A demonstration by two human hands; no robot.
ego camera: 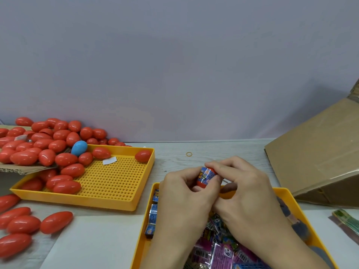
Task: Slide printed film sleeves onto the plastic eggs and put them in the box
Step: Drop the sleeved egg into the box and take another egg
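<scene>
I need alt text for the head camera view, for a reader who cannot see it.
Both hands, left hand and right hand, hold a red egg wearing a printed sleeve, above a yellow tray of sleeves. To the left, red eggs spill into a perforated tray; a cardboard box stands right.

Pale wood-grain table (223, 152) with trays, loose eggs and a box on it.
Under both hands (213, 191) sits a yellow tray (291, 197) of printed sleeves. Left of the hands lies a perforated yellow tray (116, 183), a cardboard sheet (23, 168) overlapping its far-left corner. Nearer, well left of the hands, loose red eggs (25, 224) rest on the tabletop. Beyond the hands lies a rubber band (189, 154); to their right a cardboard box (318, 152) and a sleeve bundle (347, 222).
</scene>
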